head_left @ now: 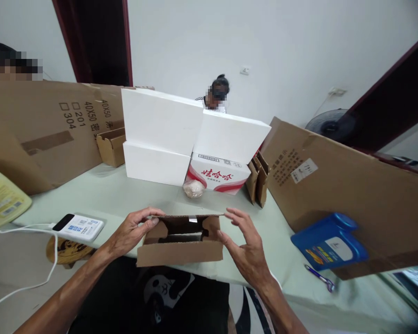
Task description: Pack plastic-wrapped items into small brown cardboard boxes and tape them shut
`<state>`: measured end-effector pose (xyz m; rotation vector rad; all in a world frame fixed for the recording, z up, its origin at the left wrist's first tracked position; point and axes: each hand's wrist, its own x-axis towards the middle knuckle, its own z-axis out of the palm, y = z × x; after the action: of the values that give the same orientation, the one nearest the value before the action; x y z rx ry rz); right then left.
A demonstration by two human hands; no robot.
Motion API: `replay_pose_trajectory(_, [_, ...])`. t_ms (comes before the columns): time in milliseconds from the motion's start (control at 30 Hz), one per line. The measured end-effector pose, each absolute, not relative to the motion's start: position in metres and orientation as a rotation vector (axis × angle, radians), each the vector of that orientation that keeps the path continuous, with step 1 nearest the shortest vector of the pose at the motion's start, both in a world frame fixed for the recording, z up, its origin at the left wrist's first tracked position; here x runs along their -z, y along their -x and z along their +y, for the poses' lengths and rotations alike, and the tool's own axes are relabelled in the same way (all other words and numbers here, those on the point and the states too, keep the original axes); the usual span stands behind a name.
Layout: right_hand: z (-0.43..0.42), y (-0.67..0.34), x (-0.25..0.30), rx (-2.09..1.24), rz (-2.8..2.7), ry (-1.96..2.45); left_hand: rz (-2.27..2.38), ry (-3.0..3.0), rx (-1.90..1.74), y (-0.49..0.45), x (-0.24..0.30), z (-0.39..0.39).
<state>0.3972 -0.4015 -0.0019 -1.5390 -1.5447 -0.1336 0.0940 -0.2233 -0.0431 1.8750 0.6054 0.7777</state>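
A small brown cardboard box point(179, 253) sits at the near edge of the pale green table point(125, 195), its top flaps partly open. My left hand point(134, 232) grips the box's left side, thumb and fingers pinched on the upper flap. At the box's right end, my right hand point(245, 243) touches the flap edge and side wall with its fingers spread.
White foam boxes point(160, 123) and a red-and-white carton point(218, 176) stand at the back, with a small wrapped lump point(193, 189) in front. Large cardboard sheets point(351, 185) lean left and right. A blue bottle point(329, 241), pen point(320, 277), power bank point(78, 227) and another person point(216, 95) are nearby.
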Motion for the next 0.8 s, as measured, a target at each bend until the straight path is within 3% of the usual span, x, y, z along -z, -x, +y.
replay_pose_trajectory(267, [-0.372,-0.391,-0.037,0.175,-2.090,1.385,0.557,-1.916,-0.815,-0.099,0.042,-0.227])
replay_pose_trajectory(500, [-0.354,-0.372,-0.043,0.250,-2.192,1.303,0.523,-1.934,-0.854,-0.102,0.044,-0.228])
replay_pose_trajectory(800, [-0.343,-0.371,-0.054,-0.325,-2.026,1.335,0.460,-1.968,-0.917,-0.109,0.055,-0.230])
